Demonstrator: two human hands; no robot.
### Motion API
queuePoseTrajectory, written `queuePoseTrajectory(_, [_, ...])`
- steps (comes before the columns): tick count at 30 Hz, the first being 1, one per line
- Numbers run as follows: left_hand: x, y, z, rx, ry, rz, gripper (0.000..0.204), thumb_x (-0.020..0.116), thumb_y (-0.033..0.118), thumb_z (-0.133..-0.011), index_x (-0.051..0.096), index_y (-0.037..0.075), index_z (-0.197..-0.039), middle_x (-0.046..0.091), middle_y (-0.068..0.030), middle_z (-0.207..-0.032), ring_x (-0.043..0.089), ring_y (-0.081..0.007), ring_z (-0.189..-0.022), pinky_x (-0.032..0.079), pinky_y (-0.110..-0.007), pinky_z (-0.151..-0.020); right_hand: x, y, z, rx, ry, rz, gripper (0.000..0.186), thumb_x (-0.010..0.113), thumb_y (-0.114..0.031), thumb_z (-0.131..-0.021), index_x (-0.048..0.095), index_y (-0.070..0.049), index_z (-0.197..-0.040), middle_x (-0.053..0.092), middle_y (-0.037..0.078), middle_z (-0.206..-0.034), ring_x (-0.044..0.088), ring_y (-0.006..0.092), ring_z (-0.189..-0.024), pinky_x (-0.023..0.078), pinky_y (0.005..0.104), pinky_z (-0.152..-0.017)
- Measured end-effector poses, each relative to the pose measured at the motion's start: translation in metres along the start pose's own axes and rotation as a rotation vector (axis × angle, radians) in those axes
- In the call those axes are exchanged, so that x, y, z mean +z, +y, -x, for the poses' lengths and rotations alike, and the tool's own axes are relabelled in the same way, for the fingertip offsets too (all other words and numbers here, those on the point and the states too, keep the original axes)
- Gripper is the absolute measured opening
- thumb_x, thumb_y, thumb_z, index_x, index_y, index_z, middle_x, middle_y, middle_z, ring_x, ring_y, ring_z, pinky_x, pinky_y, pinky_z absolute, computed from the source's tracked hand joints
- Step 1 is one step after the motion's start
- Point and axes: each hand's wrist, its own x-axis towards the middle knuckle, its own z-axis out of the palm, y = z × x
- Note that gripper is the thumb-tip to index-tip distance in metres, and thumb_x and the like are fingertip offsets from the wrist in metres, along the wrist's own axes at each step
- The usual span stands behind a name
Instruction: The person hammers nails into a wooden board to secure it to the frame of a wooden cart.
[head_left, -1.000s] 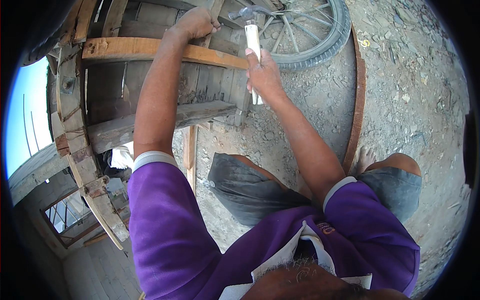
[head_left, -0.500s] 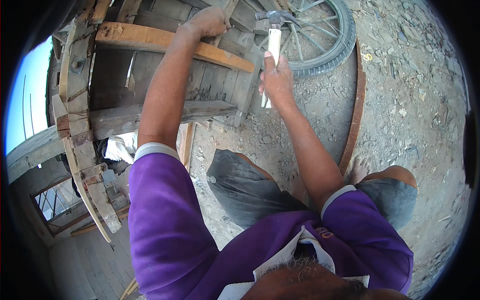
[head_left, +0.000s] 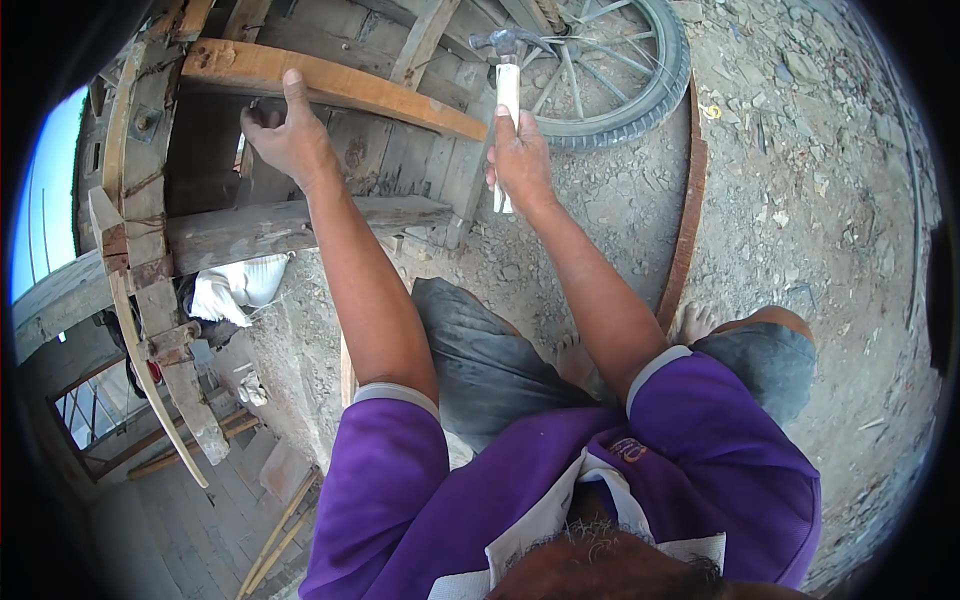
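In my right hand (head_left: 522, 165) is a claw hammer (head_left: 508, 85), gripped by its pale, whitish handle with the metal head up. My left hand (head_left: 290, 145) is at the near edge of an orange-brown wooden beam (head_left: 340, 88). Its thumb points up, apart from the half-curled fingers; nothing that I can name shows in it. The beam runs across the grey, weathered planks of a wooden frame. A second, greyer beam (head_left: 300, 228) passes below my left wrist.
A spoked wheel with a black tyre (head_left: 630, 125) stands beyond the hammer. A long rusty-brown strip (head_left: 688, 210) lies on the rubble-strewn ground (head_left: 780, 230). At the left are upright posts (head_left: 150, 230) with bolts, and a white sack (head_left: 245, 285) below the grey beam.
My left hand has moved left and nearer along the orange-brown beam, and its thumb has spread from a closed hand. The hammer stays in my right hand, slightly further left in view.
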Motion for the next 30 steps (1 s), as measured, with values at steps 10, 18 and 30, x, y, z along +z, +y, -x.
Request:
queuePoseTrajectory(10, [-0.034, 0.008, -0.072, 0.1, -0.453, -0.465, 0.124, 0.075, 0.079, -0.066, 0.046, -0.018, -0.138, 0.055, -0.0335, -0.137, 0.052, -0.0424, -0.132, 0.039, -0.044, -0.113, 0.002, -0.005, -0.005, 0.029, -0.063, 0.05, 0.036, 0.05, -0.041, -0.105, 0.049, -0.005, -0.106, 0.05, 0.005, -0.067, 0.046, 0.0132, -0.041, 0.04, 0.0314, -0.036])
queuePoseTrajectory(18, [-0.023, 0.009, -0.059, 0.134, -0.487, -0.483, 0.124, 0.076, 0.076, -0.065, 0.042, -0.017, -0.139, 0.055, -0.0324, -0.138, 0.051, -0.0399, -0.133, 0.036, -0.042, -0.114, -0.003, -0.007, -0.011, 0.003, -0.032, 0.107, 0.036, 0.052, -0.04, -0.104, 0.049, -0.005, -0.108, 0.051, 0.005, -0.067, 0.047, 0.0131, -0.041, 0.04, 0.0306, -0.036])
queuePoseTrajectory(30, [-0.016, 0.014, -0.062, 0.056, -0.455, -0.457, 0.117, 0.082, 0.065, -0.063, 0.044, -0.019, -0.135, 0.058, -0.0313, -0.134, 0.055, -0.0377, -0.128, 0.038, -0.041, -0.111, -0.001, -0.008, -0.008, -0.212, 0.178, 0.064, 0.038, 0.051, -0.038, -0.105, 0.046, -0.001, -0.1, 0.056, 0.011, -0.067, 0.055, 0.0182, -0.044, 0.045, 0.0334, -0.04])
